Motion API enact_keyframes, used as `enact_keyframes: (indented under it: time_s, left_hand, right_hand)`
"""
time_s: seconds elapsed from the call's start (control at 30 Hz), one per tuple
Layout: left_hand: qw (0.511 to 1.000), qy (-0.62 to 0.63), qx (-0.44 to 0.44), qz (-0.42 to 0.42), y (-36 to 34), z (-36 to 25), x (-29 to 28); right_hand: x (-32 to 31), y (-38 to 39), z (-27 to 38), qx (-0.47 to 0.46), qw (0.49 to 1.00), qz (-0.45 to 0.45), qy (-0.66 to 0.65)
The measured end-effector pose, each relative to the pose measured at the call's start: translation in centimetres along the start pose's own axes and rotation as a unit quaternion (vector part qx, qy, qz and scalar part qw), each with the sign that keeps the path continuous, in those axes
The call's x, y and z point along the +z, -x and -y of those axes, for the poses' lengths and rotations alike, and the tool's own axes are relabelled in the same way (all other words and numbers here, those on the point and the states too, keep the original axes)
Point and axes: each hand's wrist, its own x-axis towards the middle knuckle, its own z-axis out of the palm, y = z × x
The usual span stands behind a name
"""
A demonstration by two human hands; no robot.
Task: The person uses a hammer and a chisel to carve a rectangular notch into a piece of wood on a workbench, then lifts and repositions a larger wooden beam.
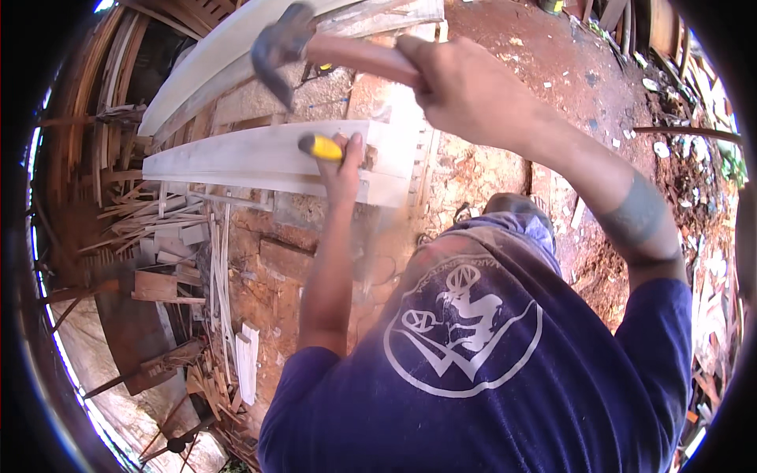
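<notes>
My right hand (473,91) grips the wooden handle of a claw hammer (359,57), held raised with its dark head to the left. Below it, my left hand (344,162) is wrapped round a chisel (326,147) with a yellow handle and a black end. The chisel's blade is hidden by the hand. Under that hand lies a long pale wooden board (244,158), and a small brownish cut-out (369,155) shows in its face beside my fingers. The hammer head is apart from the chisel.
Another long pale board (205,75) lies beyond the first. Scrap wood (169,225) is heaped at the left, with planks (118,63) stacked upright behind. A white offcut (247,363) rests on the reddish dirt floor (552,71). Debris lines the right side.
</notes>
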Motion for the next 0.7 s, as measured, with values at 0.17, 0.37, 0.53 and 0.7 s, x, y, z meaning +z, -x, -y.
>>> enact_keyframes:
  time_s: [0.17,0.37,0.53,0.7]
  left_hand:
    - [0.999,-0.022,-0.037,-0.021,-2.5,-0.9,1.1]
    - [0.866,0.448,-0.215,-0.059,-10.6,-4.4,2.2]
    - [0.969,0.23,-0.071,0.056,-6.0,-3.7,0.6]
    - [0.992,0.124,0.017,0.003,-4.9,-1.6,0.6]
  right_hand:
    - [-1.0,0.5,-0.7,0.068,0.994,-0.059,-0.053]
    - [-0.9,2.1,-0.6,0.122,0.99,-0.049,-0.057]
    - [-1.2,3.0,-0.7,0.155,0.983,-0.078,-0.059]
    - [-0.7,2.0,-0.4,0.15,0.987,-0.04,-0.051]
